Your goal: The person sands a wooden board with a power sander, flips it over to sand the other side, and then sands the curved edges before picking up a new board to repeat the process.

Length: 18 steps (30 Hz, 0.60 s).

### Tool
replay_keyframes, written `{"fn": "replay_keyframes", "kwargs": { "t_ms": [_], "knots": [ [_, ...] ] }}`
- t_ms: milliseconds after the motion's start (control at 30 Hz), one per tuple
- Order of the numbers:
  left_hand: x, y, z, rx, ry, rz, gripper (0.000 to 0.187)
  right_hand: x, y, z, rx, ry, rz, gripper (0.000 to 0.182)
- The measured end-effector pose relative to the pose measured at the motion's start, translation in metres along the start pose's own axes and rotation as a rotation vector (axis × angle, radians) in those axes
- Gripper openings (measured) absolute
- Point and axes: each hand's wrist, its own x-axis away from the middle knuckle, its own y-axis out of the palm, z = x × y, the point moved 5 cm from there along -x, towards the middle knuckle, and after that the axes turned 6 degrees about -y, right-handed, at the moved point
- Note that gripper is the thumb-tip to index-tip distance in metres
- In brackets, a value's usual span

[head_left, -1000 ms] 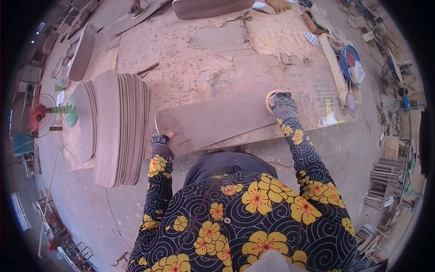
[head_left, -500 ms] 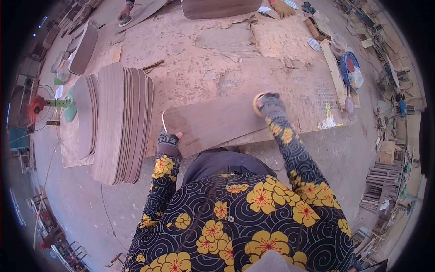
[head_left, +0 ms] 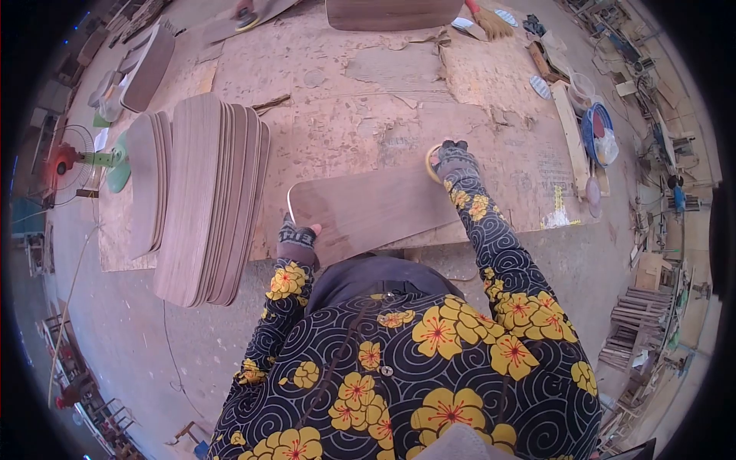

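So, picturing a clock centred on the long brown board (head_left: pixel 376 211), with 12 at the far side of the table (head_left: pixel 345 138); the board lies flat at our near edge, slightly slanted, its 7 o'clock corner poking out past the tabletop. Our left hand (head_left: pixel 297 238), in a dark glove with bare fingertips, is at 8 o'clock; it's pinching the board's end, thumb on the top face, though the other fingers are mostly hidden so we can't tell how far under they go. Our right hand (head_left: pixel 458 159) is up at 2 o'clock, closed over a round, tan-rimmed pad (head_left: pixel 433 164) that sits at the board's far-right corner; the palm side is hidden.

Over at 9 o'clock we've got a tall stack of boards (head_left: pixel 211 199) hanging over the near edge, a smaller stack (head_left: pixel 148 184) right beside it, and a fan (head_left: pixel 63 161) further out the same way; at 10 o'clock there's a darker board (head_left: pixel 149 69), at 11 a co-worker's hand (head_left: pixel 245 15) on a similar pad, a bit blurry; another board (head_left: pixel 395 14) is at 12, a broom (head_left: pixel 491 23) at 1, and a blue basket (head_left: pixel 590 134) at 2, well apart from our right hand.
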Motion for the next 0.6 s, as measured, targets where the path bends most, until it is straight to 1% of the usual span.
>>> {"fn": "replay_keyframes", "kwargs": {
  "t_ms": [33, 133, 233, 300, 400, 533, 600],
  "knots": [
    [-0.001, 0.000, 0.000, -0.020, 0.010, 0.006, 0.052, 0.000, 0.001, -0.001, 0.006, -0.007, -0.007, 0.058],
    [0.001, 0.002, -0.001, 0.131, -0.104, -0.074, 0.052, 0.001, -0.003, -0.004, 0.026, -0.009, -0.019, 0.059],
    [-0.004, -0.001, -0.007, 0.070, -0.017, -0.016, 0.052, -0.009, 0.000, 0.002, 0.045, 0.029, -0.033, 0.062],
    [-0.010, 0.000, -0.013, 0.052, -0.008, -0.029, 0.052, -0.012, 0.000, 0.005, 0.066, 0.051, -0.063, 0.067],
    [-0.015, 0.001, -0.015, 0.093, -0.003, -0.046, 0.052, 0.005, 0.005, -0.015, 0.037, -0.130, 0.015, 0.065],
    [-0.018, 0.000, -0.017, 0.069, -0.015, -0.038, 0.051, 0.017, 0.002, -0.035, 0.042, -0.166, -0.079, 0.062],
    [-0.018, 0.000, -0.021, 0.072, 0.033, -0.029, 0.051, -0.019, 0.046, 0.008, 0.104, -0.148, -0.037, 0.061]
  ]
}}
